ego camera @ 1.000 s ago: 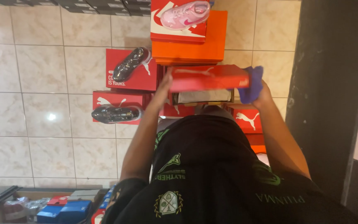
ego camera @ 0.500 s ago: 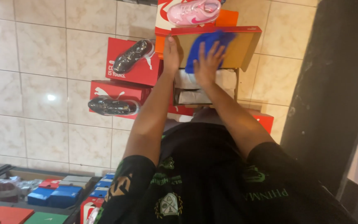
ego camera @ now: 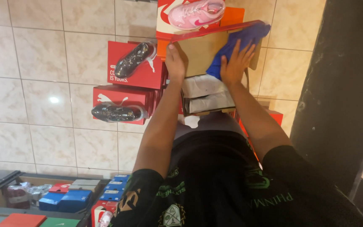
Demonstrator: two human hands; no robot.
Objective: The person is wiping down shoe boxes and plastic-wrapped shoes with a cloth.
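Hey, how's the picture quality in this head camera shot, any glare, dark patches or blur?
Head view: a small bright glare spot sits on the glossy tiled floor; the right edge falls into deep shadow along a dark pillar; the left hand and right hand on the blue cloth look slightly soft; the black shirt is dim, with little detail.

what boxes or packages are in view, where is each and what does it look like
Open shoe box: centre, white paper inside, red lid raised with brown underside; left hand on the lid, right hand pressing a blue cloth to it.
Red box: left of it, black shoe on top.
Lower red box: below-left, another black shoe.
Orange box: top, pink shoe above.
Small blue and red boxes: bottom left.
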